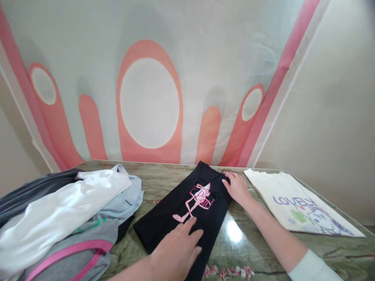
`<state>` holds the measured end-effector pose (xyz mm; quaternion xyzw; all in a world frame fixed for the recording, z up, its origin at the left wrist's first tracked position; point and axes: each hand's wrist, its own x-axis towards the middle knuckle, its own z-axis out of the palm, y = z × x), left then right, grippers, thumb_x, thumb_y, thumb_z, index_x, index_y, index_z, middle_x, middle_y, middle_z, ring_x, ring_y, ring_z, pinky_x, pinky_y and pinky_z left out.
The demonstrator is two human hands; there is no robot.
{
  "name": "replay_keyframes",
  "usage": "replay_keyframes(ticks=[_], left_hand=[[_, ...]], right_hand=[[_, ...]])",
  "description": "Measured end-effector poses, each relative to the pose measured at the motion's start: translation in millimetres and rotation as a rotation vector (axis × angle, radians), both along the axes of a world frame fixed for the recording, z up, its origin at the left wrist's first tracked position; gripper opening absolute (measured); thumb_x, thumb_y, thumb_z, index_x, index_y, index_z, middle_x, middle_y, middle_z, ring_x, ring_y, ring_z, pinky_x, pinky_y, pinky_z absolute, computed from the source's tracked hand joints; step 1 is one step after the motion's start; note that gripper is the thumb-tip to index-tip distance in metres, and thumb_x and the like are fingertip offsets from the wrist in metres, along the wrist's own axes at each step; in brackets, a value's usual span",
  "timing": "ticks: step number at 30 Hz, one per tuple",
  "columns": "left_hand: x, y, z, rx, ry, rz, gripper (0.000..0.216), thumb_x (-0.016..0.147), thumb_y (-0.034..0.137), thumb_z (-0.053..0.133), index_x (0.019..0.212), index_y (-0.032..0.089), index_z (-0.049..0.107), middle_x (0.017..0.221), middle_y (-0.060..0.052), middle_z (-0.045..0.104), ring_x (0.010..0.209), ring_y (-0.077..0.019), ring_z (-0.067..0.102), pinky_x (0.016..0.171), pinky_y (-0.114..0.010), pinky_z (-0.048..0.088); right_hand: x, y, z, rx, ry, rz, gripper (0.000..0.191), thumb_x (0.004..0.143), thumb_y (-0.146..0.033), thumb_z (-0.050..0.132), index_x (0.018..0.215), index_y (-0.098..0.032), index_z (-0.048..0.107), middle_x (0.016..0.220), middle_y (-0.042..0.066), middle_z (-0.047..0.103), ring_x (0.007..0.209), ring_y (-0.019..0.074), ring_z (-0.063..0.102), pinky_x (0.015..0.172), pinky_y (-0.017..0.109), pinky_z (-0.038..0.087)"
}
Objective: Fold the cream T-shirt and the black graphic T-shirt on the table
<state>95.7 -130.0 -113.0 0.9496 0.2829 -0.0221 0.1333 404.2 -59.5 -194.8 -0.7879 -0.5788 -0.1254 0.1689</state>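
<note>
A black T-shirt (164, 222) with a pink cartoon print lies folded into a long strip on the green marbled table (252, 249), running from near centre to far centre. My left hand (178, 249) lies flat on its near end, fingers stretched out. My right hand (238, 188) rests open on the far right edge of the black shirt, fingers pressing on the fabric.
A pile of clothes sits at the left: white (58, 210), light blue (129, 199), dark grey (26, 191), and grey with a pink stripe (76, 253). A folded cream shirt (293, 203) with purple lettering lies at the right. A pink-and-grey patterned wall stands behind the table.
</note>
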Motion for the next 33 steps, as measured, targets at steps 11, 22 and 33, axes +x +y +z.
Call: replay_keyframes(ticks=[11,22,33], left_hand=[[28.2,-7.9,-21.6,-0.046,0.015,-0.071,0.042,0.083,0.028,0.048,0.123,0.015,0.049,0.133,-0.017,0.039,0.110,-0.0287,0.050,0.086,-0.036,0.046],[21.3,15.2,-2.9,-0.001,-0.099,-0.093,0.031,0.078,0.038,0.056,0.107,0.026,0.059,0.117,-0.007,0.051,0.104,-0.0252,0.050,0.087,-0.038,0.042],[5.8,63.0,-37.6,0.161,-0.063,-0.015,0.064,0.089,0.056,0.019,0.139,0.017,0.019,0.144,-0.008,0.018,0.133,-0.0219,0.011,0.106,-0.041,0.010]], right_hand=[[-10.3,18.4,-21.9,-0.308,0.105,0.132,0.063,0.087,-0.055,0.016,0.137,-0.020,0.027,0.144,0.005,0.022,0.132,0.0266,0.015,0.105,0.043,0.014],[2.2,50.4,-13.3,-0.292,0.078,0.456,0.060,0.087,-0.054,0.016,0.137,-0.022,0.027,0.144,0.003,0.023,0.132,0.0196,0.015,0.106,0.039,0.013],[-16.7,12.6,-0.2,0.220,0.089,0.196,0.023,0.082,-0.025,0.040,0.094,-0.015,0.057,0.095,0.010,0.058,0.094,0.0214,0.052,0.086,0.035,0.038]])
